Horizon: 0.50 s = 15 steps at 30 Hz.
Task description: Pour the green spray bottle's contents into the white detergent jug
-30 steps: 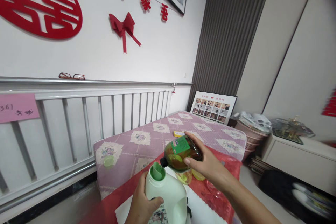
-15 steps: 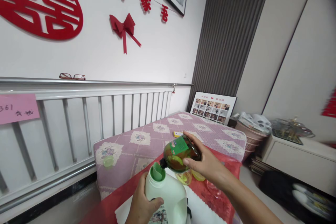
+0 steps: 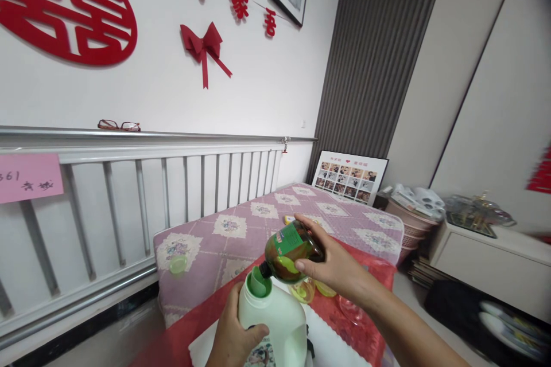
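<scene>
My left hand (image 3: 235, 337) is wrapped round a pale green plastic jug (image 3: 275, 321) with a green open spout (image 3: 258, 282), standing upright near the bottom edge. My right hand (image 3: 336, 266) grips a brown bottle (image 3: 289, 251) with a green label, tipped on its side with its black mouth right at the jug's spout. Amber liquid shows inside the bottle. Both stand over a red cloth (image 3: 370, 275) on a surface in front of me.
A green cap (image 3: 178, 264) lies on the purple patterned mattress (image 3: 241, 223). A small glass (image 3: 302, 289) and yellow-green lids sit behind the jug. A white slatted headboard (image 3: 142, 195) runs left. A photo board (image 3: 349, 175), baskets and a low cabinet (image 3: 486, 252) stand right.
My right hand has moved the brown bottle left and down, bringing its mouth from just above and right of the jug's spout to the spout. My left hand and the jug stay put.
</scene>
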Motion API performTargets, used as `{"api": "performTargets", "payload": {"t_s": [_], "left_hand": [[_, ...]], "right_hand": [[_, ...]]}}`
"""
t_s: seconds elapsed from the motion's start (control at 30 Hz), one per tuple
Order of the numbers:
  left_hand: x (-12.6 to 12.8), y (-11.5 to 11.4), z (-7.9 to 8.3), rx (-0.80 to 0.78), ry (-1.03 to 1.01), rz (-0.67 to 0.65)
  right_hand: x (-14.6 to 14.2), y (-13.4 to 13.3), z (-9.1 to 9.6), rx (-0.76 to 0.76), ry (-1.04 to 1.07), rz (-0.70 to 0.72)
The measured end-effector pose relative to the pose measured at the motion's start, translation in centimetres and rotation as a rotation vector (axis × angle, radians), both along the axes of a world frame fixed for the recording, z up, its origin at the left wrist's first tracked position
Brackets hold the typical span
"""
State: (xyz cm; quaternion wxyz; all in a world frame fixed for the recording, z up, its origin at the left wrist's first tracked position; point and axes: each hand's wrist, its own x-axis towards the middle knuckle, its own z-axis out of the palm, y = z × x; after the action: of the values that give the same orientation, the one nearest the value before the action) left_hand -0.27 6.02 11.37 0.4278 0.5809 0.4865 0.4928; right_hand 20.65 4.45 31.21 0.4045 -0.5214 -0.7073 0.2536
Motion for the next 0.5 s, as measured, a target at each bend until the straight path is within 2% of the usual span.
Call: {"api": "performTargets", "payload": {"t_s": [0.23,0.5], "left_hand": [[0.2,-0.3,0.5,-0.009,-0.012,-0.009],[0.1,0.1,-0.2,0.006,-0.004,0.027]], "right_hand": [[-0.7,-0.2,1.0,-0.002,-0.121,0.051],[-2.2,-1.0,3.0,-0.021,-0.227,0.086]]}}
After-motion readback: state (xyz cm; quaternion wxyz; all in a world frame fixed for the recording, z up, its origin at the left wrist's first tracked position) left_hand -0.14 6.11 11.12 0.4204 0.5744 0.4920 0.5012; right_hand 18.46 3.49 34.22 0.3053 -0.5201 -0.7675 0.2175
